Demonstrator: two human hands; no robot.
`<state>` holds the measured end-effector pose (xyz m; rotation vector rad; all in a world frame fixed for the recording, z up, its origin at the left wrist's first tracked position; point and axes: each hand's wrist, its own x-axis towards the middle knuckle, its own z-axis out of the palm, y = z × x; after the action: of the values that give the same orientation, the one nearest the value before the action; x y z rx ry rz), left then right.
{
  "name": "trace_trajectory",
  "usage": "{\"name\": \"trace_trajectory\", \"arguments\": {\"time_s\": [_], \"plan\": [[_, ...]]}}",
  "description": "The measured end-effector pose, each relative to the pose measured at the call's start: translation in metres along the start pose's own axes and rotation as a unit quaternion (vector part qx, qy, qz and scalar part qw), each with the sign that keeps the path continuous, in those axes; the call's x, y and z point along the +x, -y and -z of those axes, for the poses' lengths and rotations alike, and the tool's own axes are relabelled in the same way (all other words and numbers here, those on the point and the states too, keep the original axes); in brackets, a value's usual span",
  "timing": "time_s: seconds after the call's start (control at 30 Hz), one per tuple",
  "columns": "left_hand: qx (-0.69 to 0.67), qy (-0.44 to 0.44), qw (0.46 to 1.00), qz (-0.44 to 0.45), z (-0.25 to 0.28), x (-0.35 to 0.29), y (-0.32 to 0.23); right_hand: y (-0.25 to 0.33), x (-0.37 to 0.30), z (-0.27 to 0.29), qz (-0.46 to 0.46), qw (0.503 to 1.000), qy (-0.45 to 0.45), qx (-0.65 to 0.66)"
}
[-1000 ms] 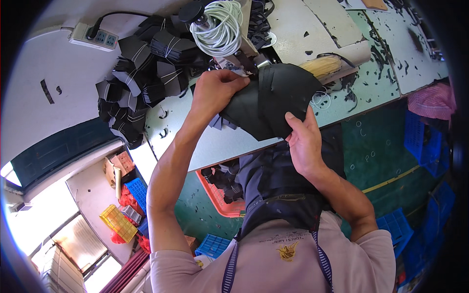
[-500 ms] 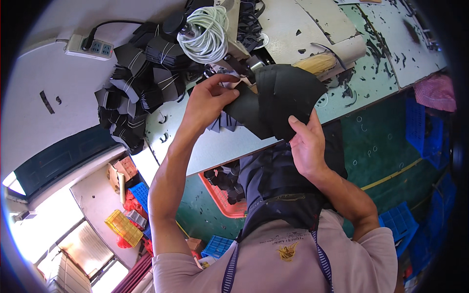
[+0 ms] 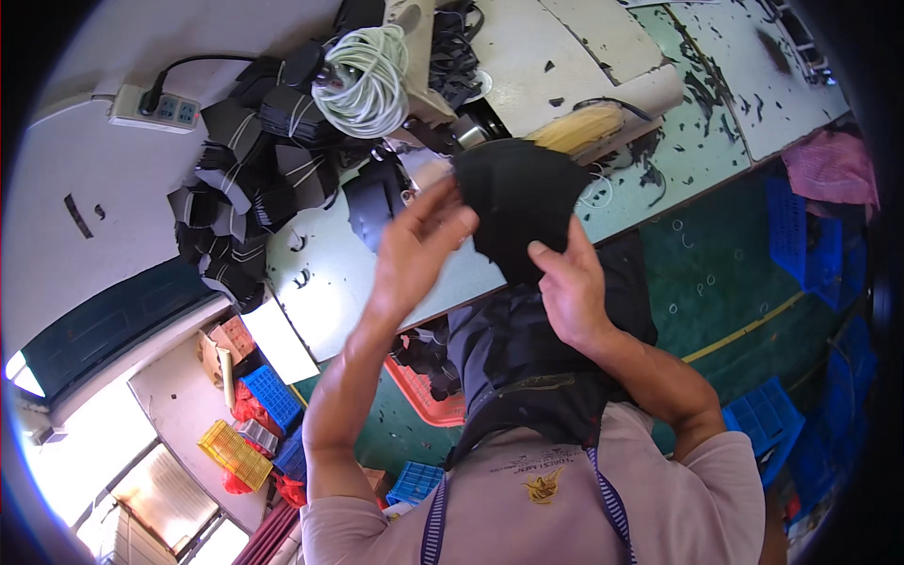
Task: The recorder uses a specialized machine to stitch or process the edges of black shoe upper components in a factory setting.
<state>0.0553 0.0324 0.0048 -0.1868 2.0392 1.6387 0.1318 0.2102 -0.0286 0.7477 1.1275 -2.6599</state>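
Observation:
My right hand pinches the lower edge of a stack of black fan-shaped sheet pieces, thumb on top. The stack is raised in front of the bench machine and covers part of it. At the stack's left edge is my left hand, smeared by motion; its thumb and fingers look apart, with nothing seen between them. Whether its fingertips touch the stack I cannot make out. Further left, dark cut pieces lie on the pale tabletop.
Bundles of black pieces tied with bands are heaped at the left, below a power strip. A coil of white cable hangs at the machine. Black scraps litter the right of the bench. An orange basket stands beneath.
My left hand has come away from the black piece it pinched and lowered. That piece no longer sticks out leftwards from the stack. My right hand still holds the stack.

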Motion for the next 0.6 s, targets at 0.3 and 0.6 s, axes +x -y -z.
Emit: {"name": "trace_trajectory", "arguments": {"time_s": [0.3, 0.6], "plan": [[-0.009, 0.16, 0.976, 0.147, 0.0, -0.082, 0.01, 0.02, -0.037, 0.025, -0.026, 0.958, 0.148, -0.246], [0.0, 0.061, 0.992, 0.114, 0.01, -0.143, 0.039, 0.014, -0.072, 0.039, -0.077, 0.881, 0.326, -0.336]]}}
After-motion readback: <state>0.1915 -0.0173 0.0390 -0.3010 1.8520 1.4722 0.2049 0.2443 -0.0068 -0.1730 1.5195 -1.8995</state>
